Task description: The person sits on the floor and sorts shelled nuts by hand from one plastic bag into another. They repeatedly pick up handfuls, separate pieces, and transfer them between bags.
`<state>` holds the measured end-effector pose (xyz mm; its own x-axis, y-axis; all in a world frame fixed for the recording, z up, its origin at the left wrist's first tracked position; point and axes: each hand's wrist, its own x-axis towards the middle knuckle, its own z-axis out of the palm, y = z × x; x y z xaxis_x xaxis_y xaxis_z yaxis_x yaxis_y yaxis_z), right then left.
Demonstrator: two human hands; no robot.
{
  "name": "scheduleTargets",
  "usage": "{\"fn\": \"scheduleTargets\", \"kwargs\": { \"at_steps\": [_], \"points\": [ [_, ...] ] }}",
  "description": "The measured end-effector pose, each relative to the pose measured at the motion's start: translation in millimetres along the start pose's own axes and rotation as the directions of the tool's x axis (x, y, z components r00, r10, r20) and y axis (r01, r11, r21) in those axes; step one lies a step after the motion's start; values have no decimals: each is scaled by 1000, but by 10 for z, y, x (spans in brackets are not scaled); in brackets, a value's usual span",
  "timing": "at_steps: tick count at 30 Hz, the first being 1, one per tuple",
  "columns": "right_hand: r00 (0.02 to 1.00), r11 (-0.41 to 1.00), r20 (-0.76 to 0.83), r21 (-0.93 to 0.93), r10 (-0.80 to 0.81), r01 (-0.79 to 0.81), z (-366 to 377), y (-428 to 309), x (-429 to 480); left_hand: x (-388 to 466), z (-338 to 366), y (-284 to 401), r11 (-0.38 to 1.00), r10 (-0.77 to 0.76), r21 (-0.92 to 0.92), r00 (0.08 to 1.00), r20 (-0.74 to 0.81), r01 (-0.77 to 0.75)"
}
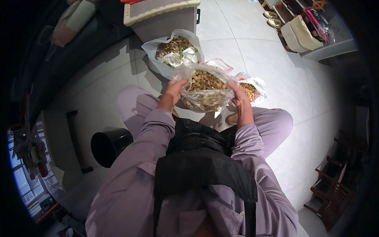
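Between my knees a clear plastic bag (207, 100) of brown, shell-like pieces, seemingly peanuts in their shells, is held up with its mouth open. My left hand (176, 89) grips its left rim and my right hand (239, 92) its right rim. Just beyond it stands a larger whitish plastic bag (154, 60) with brown shells, crumpled white paper (173, 59) and a green strip inside. To the right, partly hidden by my right hand, a white and red plastic bag (260, 84) contains lighter tan pieces, perhaps peanuts. A pink-edged plastic bag (222, 63) shows behind the held bag.
A black bin (111, 146) is on the tiled floor (272, 68) to my left. A grey cabinet (168, 23) with a padded cream edge rises ahead. At upper right are a shoe rack (296, 11) and pale shoes (274, 22); wooden chairs (334, 189) stand at lower right.
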<state>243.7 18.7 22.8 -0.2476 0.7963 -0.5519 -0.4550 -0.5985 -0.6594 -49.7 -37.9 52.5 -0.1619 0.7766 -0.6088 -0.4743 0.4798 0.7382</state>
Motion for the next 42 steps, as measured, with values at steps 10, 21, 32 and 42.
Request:
{"fn": "scheduleTargets", "kwargs": {
  "at_steps": [10, 21, 32, 42],
  "points": [
    [953, 957, -208, -237, -220, 169, 291, 231, -336, -32, -160, -353, 988, -112, 77, 970, -215, 131],
    [977, 975, -157, -194, -141, 109, 350, 264, -330, -94, -88, -287, 995, -32, 82, 979, -200, 49],
    [987, 988, -145, 148, 63, -42, 70, 126, -357, -259, -26, -145, 925, 377, 116, 912, -162, -362],
    [589, 247, 59, -871, -806, 425, 430, -239, -754, -892, 792, 441, -208, 484, 466, 323, 813, -860]
  ]
}}
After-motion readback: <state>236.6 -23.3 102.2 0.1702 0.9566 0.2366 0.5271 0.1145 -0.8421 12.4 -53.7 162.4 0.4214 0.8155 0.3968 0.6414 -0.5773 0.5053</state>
